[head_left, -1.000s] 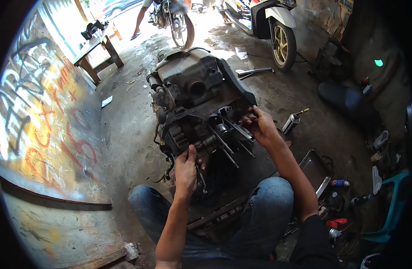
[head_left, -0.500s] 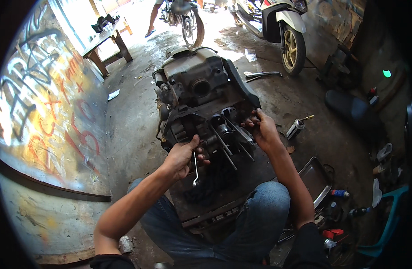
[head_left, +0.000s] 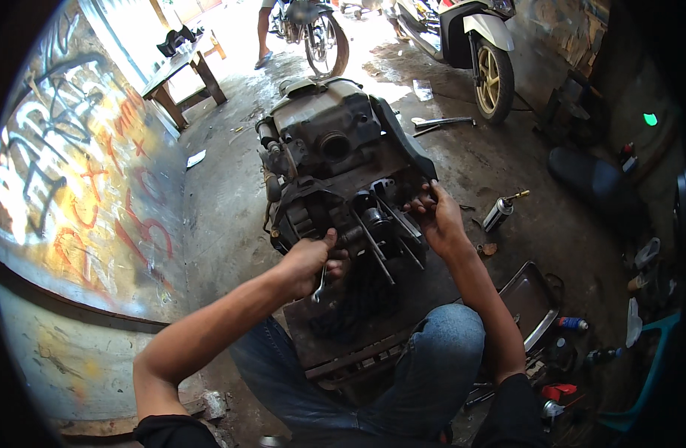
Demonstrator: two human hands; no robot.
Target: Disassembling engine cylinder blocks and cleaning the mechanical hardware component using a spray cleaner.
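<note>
A greasy motorcycle engine (head_left: 320,108) sits in front of me on a low dark stand (head_left: 302,317). Its near end is opened up, with a bright piston (head_left: 374,217) and long metal studs (head_left: 374,250) sticking out toward me. My left hand (head_left: 309,261) is closed around a wrench (head_left: 320,287) at the engine's lower left, the wrench's open end pointing down. At the right side my right hand (head_left: 441,218) has its fingers curled by the lower end of a black cover (head_left: 402,138); what they grip is hidden. Dark cloth (head_left: 361,299) lies below the studs.
To the right stand a small canister with a brass nozzle (head_left: 498,215), a metal tray (head_left: 533,287) and a blue can (head_left: 572,323). A black seat (head_left: 589,175) lies farther right. A scooter (head_left: 492,82), a motorcycle (head_left: 326,45) and another person's leg (head_left: 263,33) are beyond. A painted wall panel (head_left: 89,194) borders the left.
My left hand has dropped slightly, its elbow swinging outward to the left, and the wrench's lower end has swung left and up. My right hand stays at the engine's right side.
</note>
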